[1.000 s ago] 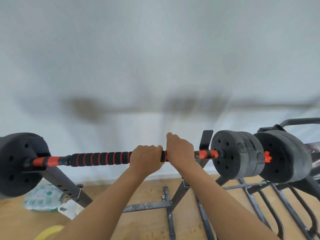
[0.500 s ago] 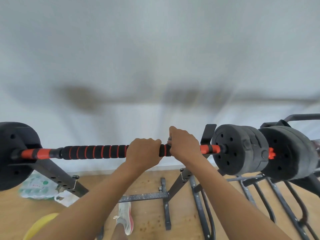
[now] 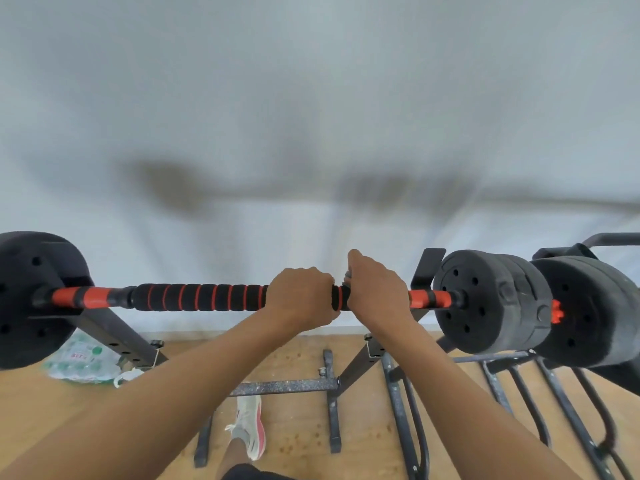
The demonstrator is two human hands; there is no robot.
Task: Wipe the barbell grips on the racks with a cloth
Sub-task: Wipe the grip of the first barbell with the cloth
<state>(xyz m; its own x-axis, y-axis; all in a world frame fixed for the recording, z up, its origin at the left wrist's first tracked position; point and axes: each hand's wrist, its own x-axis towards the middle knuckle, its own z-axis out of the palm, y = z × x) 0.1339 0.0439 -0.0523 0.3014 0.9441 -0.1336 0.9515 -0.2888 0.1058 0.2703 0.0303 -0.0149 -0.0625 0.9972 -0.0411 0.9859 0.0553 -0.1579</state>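
A barbell lies across a black rack, and its grip [image 3: 197,297] is black foam with red rings. My left hand [image 3: 299,294] curls round the grip near its right end. Just right of it, my right hand [image 3: 375,289] wraps the grip's end, and a small grey scrap of cloth [image 3: 347,279] peeks out by its thumb. The rest of the cloth is hidden under that hand. Red bar sections [image 3: 429,299] run out to black weight plates on the left [image 3: 31,299] and on the right [image 3: 491,303].
Slanted rack legs [image 3: 114,330] and floor bars [image 3: 284,388] stand below the barbell on a wooden floor. A second loaded bar's plates [image 3: 595,313] sit close at the right on another frame. A pack of bottles [image 3: 79,362] lies at the left. My shoe [image 3: 249,427] is under the bar.
Both hands keep their places on the grip. The view has dipped and shifted, and my shoe has come into sight below the bar.
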